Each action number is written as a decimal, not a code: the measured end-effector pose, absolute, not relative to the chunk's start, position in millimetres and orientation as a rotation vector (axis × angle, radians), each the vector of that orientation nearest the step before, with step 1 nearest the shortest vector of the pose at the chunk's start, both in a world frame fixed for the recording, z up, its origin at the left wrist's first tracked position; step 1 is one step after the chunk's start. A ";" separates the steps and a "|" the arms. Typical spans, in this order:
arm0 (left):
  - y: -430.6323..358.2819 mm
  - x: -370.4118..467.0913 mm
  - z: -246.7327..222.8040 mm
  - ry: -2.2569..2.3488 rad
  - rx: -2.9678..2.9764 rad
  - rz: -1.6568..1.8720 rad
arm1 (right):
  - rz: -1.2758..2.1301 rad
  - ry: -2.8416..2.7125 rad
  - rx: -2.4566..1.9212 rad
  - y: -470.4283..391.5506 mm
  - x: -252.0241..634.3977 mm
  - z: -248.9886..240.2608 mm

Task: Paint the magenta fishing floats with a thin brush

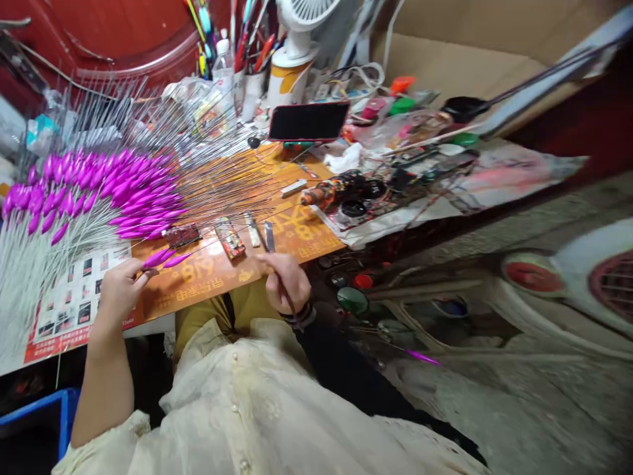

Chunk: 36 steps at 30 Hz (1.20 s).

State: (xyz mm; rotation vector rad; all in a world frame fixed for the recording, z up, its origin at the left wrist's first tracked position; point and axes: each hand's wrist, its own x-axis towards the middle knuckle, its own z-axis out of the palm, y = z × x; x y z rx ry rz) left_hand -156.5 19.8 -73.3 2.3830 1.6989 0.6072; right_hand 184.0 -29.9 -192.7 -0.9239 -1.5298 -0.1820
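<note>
My left hand (121,287) is closed at the near edge of the table, its fingertips pinching the end of a magenta fishing float (157,258). A second magenta float (177,260) lies just beside it, its thin stem pointing right. My right hand (289,284) is closed around a slim brown stick-like tool (287,290); its tip is blurred. In front of the right hand lie a narrow dark strip (269,235), a pale-topped bar (252,231) and a patterned block (230,239). A large heap of magenta floats (133,188) with long stems spreads across the left.
A phone (309,122) stands at the back, near a white fan (301,26) and a plastic bottle (223,63). Tools and small containers (353,210) crowd the right side. A blue crate (64,422) sits below left. A magenta float (422,357) shows low on the right.
</note>
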 end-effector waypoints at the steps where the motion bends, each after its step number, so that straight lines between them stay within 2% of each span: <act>1: 19.0 -156.3 -73.5 1.699 2.371 0.598 | -0.170 -1.604 -0.854 -35.3 173.3 -195.2; 9: 13.5 -148.9 -68.7 1.699 2.307 0.600 | -0.047 -1.829 -0.782 -47.9 114.8 -202.0; 36: 11.8 -144.5 -66.4 1.700 2.310 0.584 | -0.071 -1.823 -0.842 -49.4 111.0 -203.2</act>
